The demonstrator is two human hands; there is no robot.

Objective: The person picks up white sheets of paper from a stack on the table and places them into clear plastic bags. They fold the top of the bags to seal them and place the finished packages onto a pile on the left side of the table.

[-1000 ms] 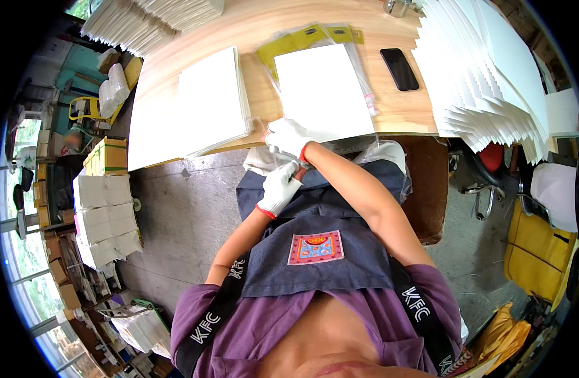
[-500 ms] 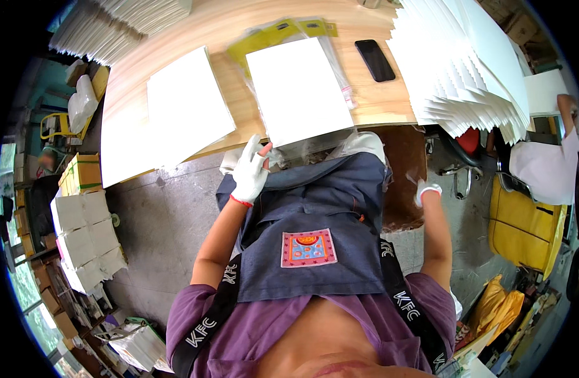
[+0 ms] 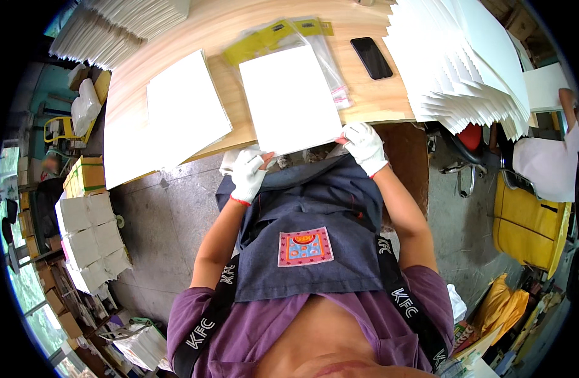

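"What's changed for us?"
"Our right hand [image 3: 366, 150] is back from out on the right, pinching the white sheet [image 3: 291, 97] by its near right corner."
"And our left hand [image 3: 246, 176]?"
"Still at the near left corner, its grip closed there too, it seems."
"So the sheet lies at the near edge of the surface [image 3: 228, 83], left of the phone [image 3: 371, 58], with both corners held."

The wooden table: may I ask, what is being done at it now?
A gloved person is handling a white sheet. The left-hand grip is at its near left corner, the right-hand grip at its near right corner. Clear bags with yellow tops lie partly under the sheet. A paper stack lies left of it, a black phone right.
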